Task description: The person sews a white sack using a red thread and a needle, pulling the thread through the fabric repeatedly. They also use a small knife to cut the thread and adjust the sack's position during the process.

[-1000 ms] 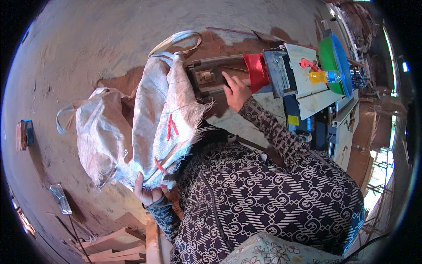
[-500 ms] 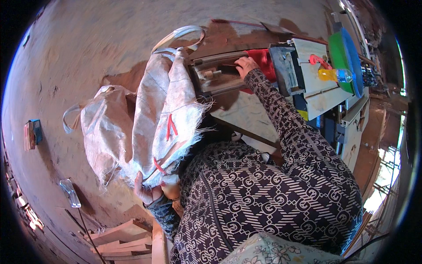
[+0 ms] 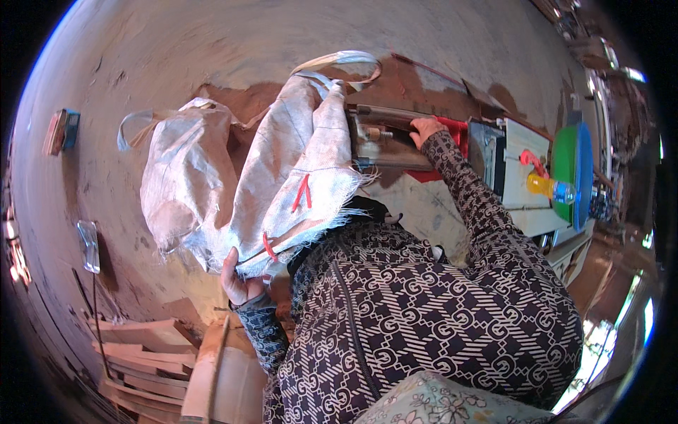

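A white woven sack (image 3: 282,169) with frayed edges, strap handles and red ties spreads left of centre. My left hand (image 3: 241,283) is closed at the sack's lower corner, thumb on the near side, fingers partly hidden. Reaching out to the right of the sack, my right hand (image 3: 426,131) has its fingers curled down over a narrow wooden frame (image 3: 385,152). Whatever the fingertips hold is hidden. A threaded bolt (image 3: 380,133) shows inside this frame, left of the hand. Red cloth (image 3: 455,132) lies just beyond my right wrist.
Right of the red cloth are a grey metal block (image 3: 487,155), pale boards, a yellow bottle (image 3: 544,186), and green and blue basins (image 3: 583,177). Cut wood pieces (image 3: 145,360) pile up at lower left. A small box (image 3: 62,132) and a clear plastic item (image 3: 89,246) are farther left.
The view has shifted, so the sack and frame appear farther right. My left hand stays at the sack's corner and my right hand stays at the frame.
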`<act>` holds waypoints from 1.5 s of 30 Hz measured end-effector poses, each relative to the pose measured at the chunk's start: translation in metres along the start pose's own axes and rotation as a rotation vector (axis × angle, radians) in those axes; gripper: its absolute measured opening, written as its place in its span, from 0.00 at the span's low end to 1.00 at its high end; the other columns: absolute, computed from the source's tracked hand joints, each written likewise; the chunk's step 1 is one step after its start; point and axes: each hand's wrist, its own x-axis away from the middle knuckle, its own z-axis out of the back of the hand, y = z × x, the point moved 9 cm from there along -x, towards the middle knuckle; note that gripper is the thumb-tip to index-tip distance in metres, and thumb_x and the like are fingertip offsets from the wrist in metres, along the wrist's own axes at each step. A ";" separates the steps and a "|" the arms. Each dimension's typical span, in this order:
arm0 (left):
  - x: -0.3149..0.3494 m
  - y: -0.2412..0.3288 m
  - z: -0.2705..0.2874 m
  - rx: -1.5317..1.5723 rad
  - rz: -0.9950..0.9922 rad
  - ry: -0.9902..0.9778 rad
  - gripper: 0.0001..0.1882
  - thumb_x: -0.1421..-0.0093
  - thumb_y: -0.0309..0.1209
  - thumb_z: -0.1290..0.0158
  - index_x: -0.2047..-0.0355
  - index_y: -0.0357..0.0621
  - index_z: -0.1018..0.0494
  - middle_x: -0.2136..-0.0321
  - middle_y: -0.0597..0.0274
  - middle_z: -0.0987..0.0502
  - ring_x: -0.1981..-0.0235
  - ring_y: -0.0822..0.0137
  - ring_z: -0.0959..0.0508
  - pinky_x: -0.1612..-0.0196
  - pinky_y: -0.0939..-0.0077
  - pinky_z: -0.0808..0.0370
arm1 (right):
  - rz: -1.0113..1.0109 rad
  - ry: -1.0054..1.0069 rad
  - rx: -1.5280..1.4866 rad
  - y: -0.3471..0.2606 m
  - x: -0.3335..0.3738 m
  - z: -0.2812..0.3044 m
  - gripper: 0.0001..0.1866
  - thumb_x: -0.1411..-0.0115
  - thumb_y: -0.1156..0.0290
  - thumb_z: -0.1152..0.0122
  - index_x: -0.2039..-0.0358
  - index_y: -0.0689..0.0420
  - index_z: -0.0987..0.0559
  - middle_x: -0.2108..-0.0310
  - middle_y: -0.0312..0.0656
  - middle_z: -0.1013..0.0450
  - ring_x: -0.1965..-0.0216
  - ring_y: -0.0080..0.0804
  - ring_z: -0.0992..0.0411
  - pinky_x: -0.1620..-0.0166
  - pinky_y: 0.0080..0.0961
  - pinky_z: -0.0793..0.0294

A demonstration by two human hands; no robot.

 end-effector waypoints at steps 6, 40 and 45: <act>0.004 -0.008 -0.010 0.116 -0.003 -0.011 0.16 0.40 0.30 0.46 0.53 0.32 0.27 0.56 0.50 0.21 0.55 0.56 0.20 0.47 0.56 0.25 | 0.148 -0.021 0.070 -0.020 -0.008 0.011 0.15 0.44 0.61 0.43 0.59 0.55 0.25 0.60 0.49 0.24 0.54 0.49 0.25 0.55 0.47 0.24; 0.014 -0.011 -0.008 0.258 -0.199 0.148 0.13 0.41 0.24 0.48 0.55 0.34 0.27 0.64 0.54 0.19 0.66 0.62 0.17 0.61 0.65 0.17 | 1.618 0.163 -0.585 -0.397 0.131 0.237 0.05 0.44 0.73 0.37 0.66 0.57 0.19 0.73 0.43 0.25 0.71 0.42 0.27 0.67 0.34 0.28; 0.011 -0.014 -0.013 0.306 -0.161 0.117 0.10 0.41 0.25 0.48 0.60 0.33 0.25 0.65 0.53 0.19 0.67 0.60 0.17 0.61 0.63 0.17 | 1.619 0.148 -0.531 -0.396 0.133 0.241 0.05 0.46 0.75 0.36 0.67 0.59 0.19 0.74 0.45 0.26 0.71 0.42 0.27 0.66 0.35 0.27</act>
